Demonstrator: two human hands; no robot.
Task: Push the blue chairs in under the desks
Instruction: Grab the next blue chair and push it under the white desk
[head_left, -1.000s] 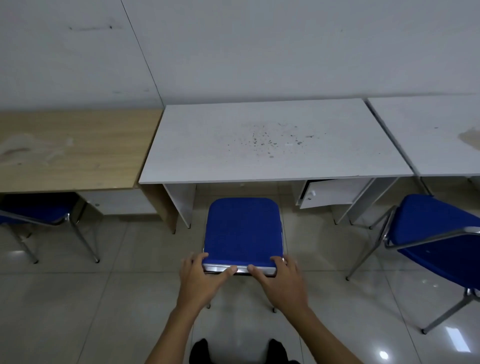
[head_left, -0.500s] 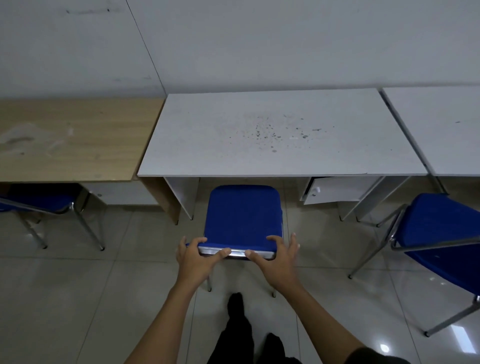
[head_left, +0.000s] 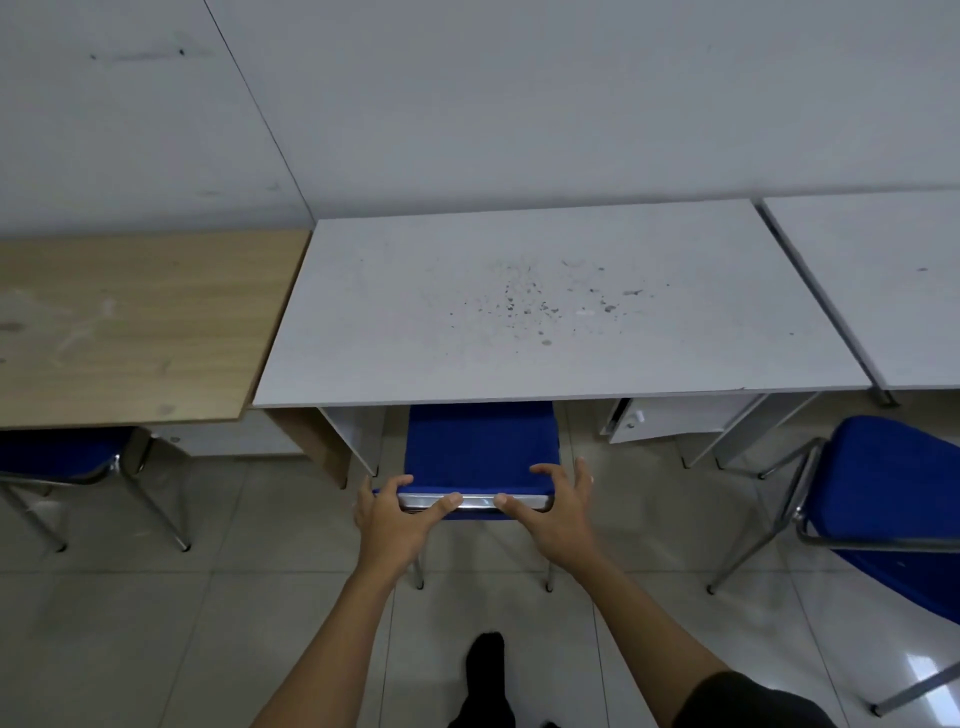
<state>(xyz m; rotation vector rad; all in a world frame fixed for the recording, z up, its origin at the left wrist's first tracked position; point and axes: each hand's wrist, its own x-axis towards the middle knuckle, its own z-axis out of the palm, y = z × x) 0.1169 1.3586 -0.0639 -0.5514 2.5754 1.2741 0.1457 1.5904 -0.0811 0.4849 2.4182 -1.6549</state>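
A blue chair (head_left: 480, 449) with a chrome back rail stands in front of me, its front part hidden under the white desk (head_left: 519, 322). My left hand (head_left: 397, 519) grips the left end of the rail. My right hand (head_left: 558, 512) grips the right end, thumb on the metal. A second blue chair (head_left: 893, 493) stands out on the floor at the right, turned at an angle. A third blue chair (head_left: 62, 454) sits partly under the wooden desk (head_left: 130, 322) at the left.
Another white desk (head_left: 893, 280) stands at the far right. A small cabinet door (head_left: 670, 423) hangs ajar under the middle desk. All desks stand against a white wall. The floor is glossy pale tile; my dark-socked foot (head_left: 485, 670) is just behind the chair.
The middle chair has slid forward under the white desk, so less of its seat shows. Both hands stayed on its back rail, and I stepped closer.
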